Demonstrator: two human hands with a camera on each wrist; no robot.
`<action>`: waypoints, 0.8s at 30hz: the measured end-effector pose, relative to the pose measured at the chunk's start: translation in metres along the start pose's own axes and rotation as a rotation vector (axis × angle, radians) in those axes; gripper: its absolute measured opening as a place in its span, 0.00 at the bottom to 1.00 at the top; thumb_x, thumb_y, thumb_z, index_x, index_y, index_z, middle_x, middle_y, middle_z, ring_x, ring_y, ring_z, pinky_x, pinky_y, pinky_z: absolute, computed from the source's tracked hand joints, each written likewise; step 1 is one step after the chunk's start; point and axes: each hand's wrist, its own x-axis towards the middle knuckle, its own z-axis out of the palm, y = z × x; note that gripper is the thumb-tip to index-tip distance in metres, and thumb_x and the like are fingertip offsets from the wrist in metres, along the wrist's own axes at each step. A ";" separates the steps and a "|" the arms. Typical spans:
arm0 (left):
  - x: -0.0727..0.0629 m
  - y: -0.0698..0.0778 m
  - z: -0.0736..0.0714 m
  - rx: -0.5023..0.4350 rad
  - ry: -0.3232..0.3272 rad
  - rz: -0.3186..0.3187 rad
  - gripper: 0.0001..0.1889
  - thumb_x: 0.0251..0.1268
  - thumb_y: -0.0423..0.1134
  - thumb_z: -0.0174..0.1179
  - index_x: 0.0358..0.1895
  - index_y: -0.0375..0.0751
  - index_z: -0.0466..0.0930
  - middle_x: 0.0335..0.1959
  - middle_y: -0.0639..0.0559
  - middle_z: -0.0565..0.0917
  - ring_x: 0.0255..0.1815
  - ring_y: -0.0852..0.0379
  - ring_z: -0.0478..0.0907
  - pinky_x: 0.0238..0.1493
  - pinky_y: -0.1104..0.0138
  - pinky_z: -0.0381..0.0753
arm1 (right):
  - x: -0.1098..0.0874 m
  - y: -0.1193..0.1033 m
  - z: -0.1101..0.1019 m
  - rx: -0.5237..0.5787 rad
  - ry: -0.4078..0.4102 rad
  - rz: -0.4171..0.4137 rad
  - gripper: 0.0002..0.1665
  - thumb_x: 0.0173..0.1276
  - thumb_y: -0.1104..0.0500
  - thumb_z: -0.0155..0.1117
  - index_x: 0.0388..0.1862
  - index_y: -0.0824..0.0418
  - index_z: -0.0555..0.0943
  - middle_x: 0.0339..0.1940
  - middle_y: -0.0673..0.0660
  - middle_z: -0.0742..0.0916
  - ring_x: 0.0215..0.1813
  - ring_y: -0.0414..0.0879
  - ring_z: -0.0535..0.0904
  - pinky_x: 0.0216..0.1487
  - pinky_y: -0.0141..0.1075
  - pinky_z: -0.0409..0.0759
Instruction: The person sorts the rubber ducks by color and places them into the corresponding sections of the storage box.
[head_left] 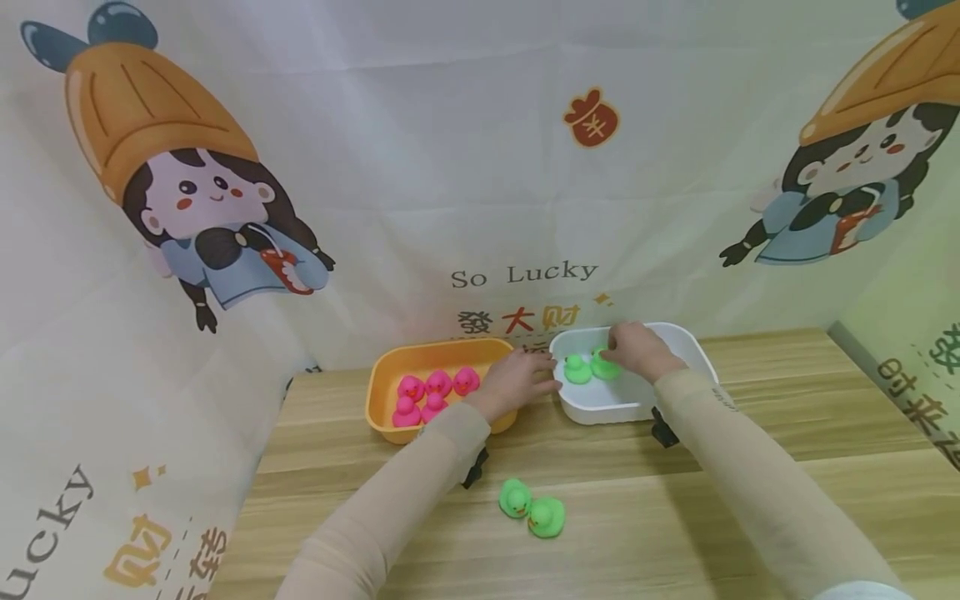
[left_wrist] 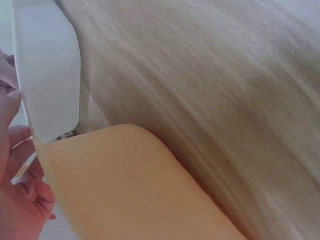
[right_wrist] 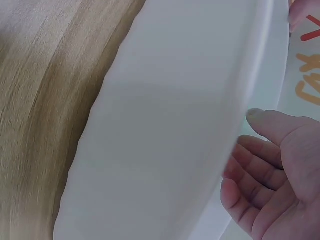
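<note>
In the head view, my right hand (head_left: pixel 643 350) reaches into the white tray (head_left: pixel 607 414) and pinches a green rubber duck (head_left: pixel 603 367) by its upper part. Another green duck (head_left: pixel 577 369) sits beside it on the left. From the right wrist, thumb and fingers (right_wrist: pixel 270 170) show beyond the tray wall, and the wall hides most of the duck. My left hand (head_left: pixel 521 382) is over the right end of the orange tray (head_left: pixel 380 427), fingers loosely extended toward the white tray's left rim. In the left wrist view its fingers (left_wrist: pixel 20 150) are right at the trays' rims, holding nothing.
Several pink ducks (head_left: pixel 438 384) sit in the orange tray. Two green ducks, one on the left (head_left: pixel 515 498) and one on the right (head_left: pixel 547 517), lie on the wooden table (head_left: pixel 615 533) between the forearms. A printed cloth (head_left: pixel 420 183) hangs behind the trays.
</note>
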 end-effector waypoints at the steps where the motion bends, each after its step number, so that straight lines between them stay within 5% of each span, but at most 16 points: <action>1: 0.000 0.000 0.000 0.000 -0.004 0.004 0.25 0.77 0.52 0.62 0.69 0.44 0.79 0.74 0.48 0.75 0.75 0.43 0.71 0.77 0.52 0.65 | -0.001 0.000 -0.001 0.000 0.002 -0.005 0.16 0.74 0.57 0.66 0.44 0.71 0.83 0.39 0.64 0.87 0.42 0.55 0.82 0.48 0.49 0.83; 7: 0.000 -0.003 0.000 0.004 -0.035 0.017 0.27 0.77 0.53 0.61 0.71 0.45 0.78 0.76 0.48 0.73 0.77 0.43 0.68 0.80 0.52 0.59 | -0.012 -0.003 -0.003 0.001 0.026 -0.064 0.14 0.75 0.59 0.64 0.45 0.72 0.83 0.41 0.65 0.88 0.43 0.56 0.84 0.50 0.50 0.84; 24: -0.002 0.000 -0.003 -0.009 -0.030 0.004 0.27 0.77 0.53 0.61 0.72 0.44 0.77 0.76 0.48 0.73 0.76 0.41 0.69 0.77 0.50 0.66 | -0.074 -0.029 -0.002 0.005 0.142 -0.355 0.07 0.71 0.61 0.69 0.40 0.66 0.86 0.32 0.54 0.88 0.36 0.47 0.83 0.41 0.45 0.84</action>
